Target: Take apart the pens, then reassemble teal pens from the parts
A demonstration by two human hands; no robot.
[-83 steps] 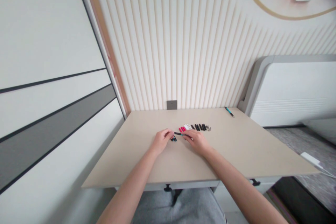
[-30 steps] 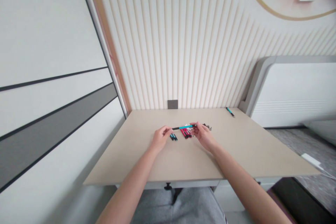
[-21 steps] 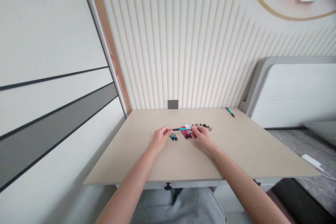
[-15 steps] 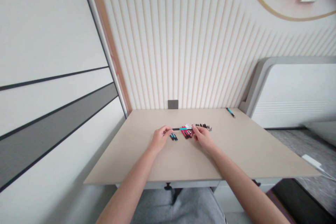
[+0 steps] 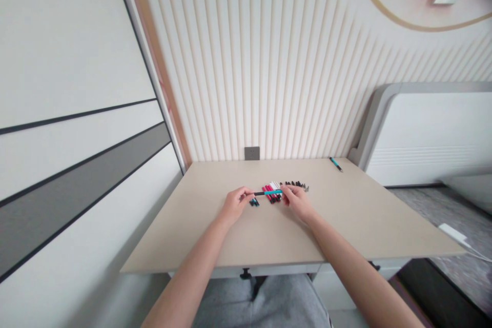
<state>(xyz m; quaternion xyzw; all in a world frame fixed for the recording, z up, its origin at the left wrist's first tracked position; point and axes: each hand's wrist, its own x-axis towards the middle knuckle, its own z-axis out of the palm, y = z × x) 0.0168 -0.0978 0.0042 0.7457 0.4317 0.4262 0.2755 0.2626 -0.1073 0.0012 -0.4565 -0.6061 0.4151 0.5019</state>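
Both my hands hold a black and turquoise pen (image 5: pixel 268 193) level, just above the table. My left hand (image 5: pixel 235 202) pinches its black end. At the turquoise end, my right hand (image 5: pixel 296 201) has fingers closed round it and hides the tip. Beneath and behind the pen lie pink and black pen parts (image 5: pixel 268 196) and several white tubes (image 5: pixel 274 185). Small black and turquoise pieces (image 5: pixel 254 202) rest beside my left hand. Past my right fingers is a row of black pieces (image 5: pixel 294 183), with small grey tips (image 5: pixel 306 187) at its end.
A turquoise and black pen (image 5: pixel 336 164) lies at the table's back right. The beige table (image 5: pixel 184 230) meets a ribbed wall with a dark socket (image 5: pixel 252 153). On the left stands a white cabinet (image 5: pixel 77 51); on the right, a headboard (image 5: pixel 423 133).
The silvery white section near my right fingers no longer shows; turquoise now reaches them. The held pen sits slightly lower in view, and more of the pink and white parts are visible.
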